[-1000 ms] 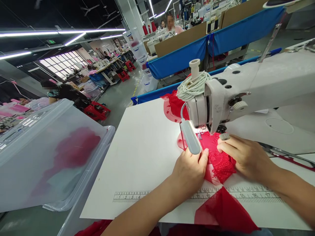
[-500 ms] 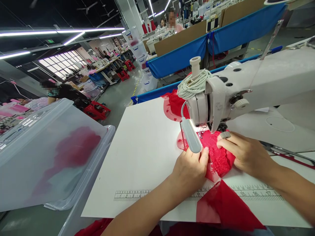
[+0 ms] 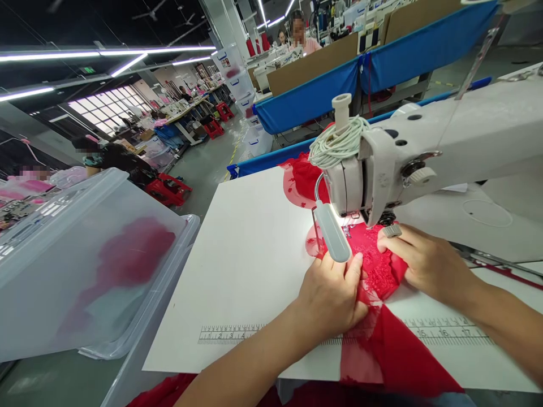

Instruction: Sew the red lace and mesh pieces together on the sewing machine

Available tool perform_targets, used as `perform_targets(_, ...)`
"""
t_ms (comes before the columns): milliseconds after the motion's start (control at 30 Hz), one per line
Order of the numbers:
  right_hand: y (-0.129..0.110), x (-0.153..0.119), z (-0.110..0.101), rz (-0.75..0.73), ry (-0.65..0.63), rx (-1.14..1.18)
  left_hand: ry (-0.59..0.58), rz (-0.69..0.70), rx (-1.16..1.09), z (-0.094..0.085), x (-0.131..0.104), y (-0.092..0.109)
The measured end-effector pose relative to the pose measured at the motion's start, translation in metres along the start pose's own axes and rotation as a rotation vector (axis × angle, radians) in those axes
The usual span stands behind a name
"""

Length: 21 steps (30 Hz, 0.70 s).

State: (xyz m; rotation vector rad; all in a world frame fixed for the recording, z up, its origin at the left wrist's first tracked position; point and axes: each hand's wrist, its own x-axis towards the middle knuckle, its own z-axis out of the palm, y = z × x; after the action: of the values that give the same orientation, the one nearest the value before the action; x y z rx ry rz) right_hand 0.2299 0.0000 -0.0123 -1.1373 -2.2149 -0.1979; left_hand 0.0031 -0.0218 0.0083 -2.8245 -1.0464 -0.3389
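Red lace fabric (image 3: 377, 271) lies under the head of a white sewing machine (image 3: 466, 135), near the needle and presser foot. My left hand (image 3: 333, 291) grips its left edge, with thumb on top and another finger tucked at the sheer part below. On the right side, my right hand (image 3: 428, 263) pinches the lace between thumb and fingers; some fingertips are hidden by cloth and a machine knob. A plain red panel (image 3: 411, 356) trails from the lace over the table's front edge. Past the needle, more red sheer fabric (image 3: 299, 183) lies bunched behind the machine head.
A small grey lamp (image 3: 333, 232) hangs left of the needle. A ruler strip (image 3: 441, 333) runs along the white table (image 3: 237, 254). At left stands a translucent plastic bin (image 3: 63, 282) with red cloth inside. Other people sit at machines behind blue cloth troughs (image 3: 309, 96).
The lace has shifted slightly toward the needle. A lower finger of my left hand now shows against the sheer fabric. The whole view has moved a little.
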Motion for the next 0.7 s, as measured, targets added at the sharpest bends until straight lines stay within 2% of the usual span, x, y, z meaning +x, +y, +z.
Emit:
perform_targets(100, 0.000, 0.000, 0.003, 0.013, -0.015, 0.020, 0.008, -0.008, 0.011, 0.000, 0.000, 0.000)
perform_targets(233, -0.001, 0.004, 0.003, 0.028, -0.047, 0.004, 0.080, -0.021, 0.074, 0.002, 0.000, 0.000)
perform_targets(333, -0.002, 0.008, 0.000, -0.007, -0.057, -0.034, 0.102, -0.036, 0.109, 0.002, 0.002, 0.000)
perform_targets(467, 0.000, 0.003, -0.001, -0.059, -0.010, -0.108, 0.067, -0.062, 0.130, 0.002, 0.003, 0.001)
perform_targets(567, 0.001, -0.008, 0.002, -0.114, -0.003, -0.060, 0.059, -0.067, 0.127, 0.005, 0.004, 0.000)
perform_targets(700, -0.004, -0.010, 0.005, -0.223, -0.091, 0.141, -0.030, -0.126, -0.100, 0.007, 0.012, -0.008)
